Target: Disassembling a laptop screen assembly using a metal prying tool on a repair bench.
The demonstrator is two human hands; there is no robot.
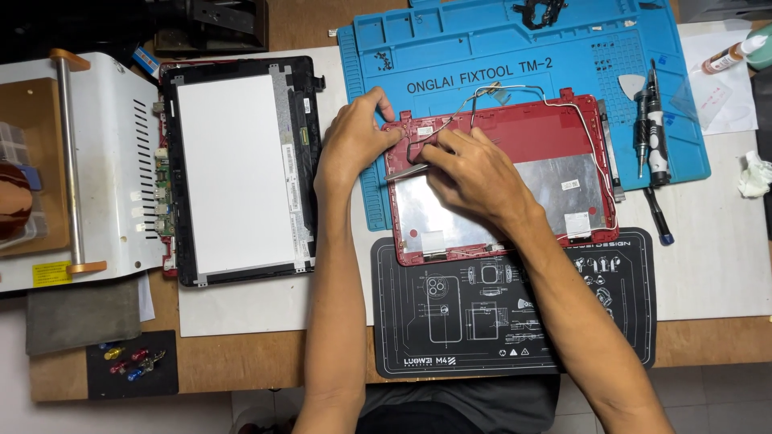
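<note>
A red laptop lid shell [563, 133] lies inside-up, partly lined with silver foil [450, 209], across the blue and black mats. Thin grey cables [515, 88] loop along its top edge. My left hand [352, 141] grips the shell's upper left corner, fingertips pressing on the rim. My right hand [476, 173] rests on the shell just right of it, pinching slim metal tweezers [404, 170] whose tip points left near the corner. What lies under the fingers is hidden.
A flat screen panel in a black frame [237, 169] lies to the left on white paper, beside a white machine [104, 161]. On the blue mat [498, 48] at right lie a screwdriver [655, 137] and a pick [631, 84]. A black mat [482, 321] is nearest me.
</note>
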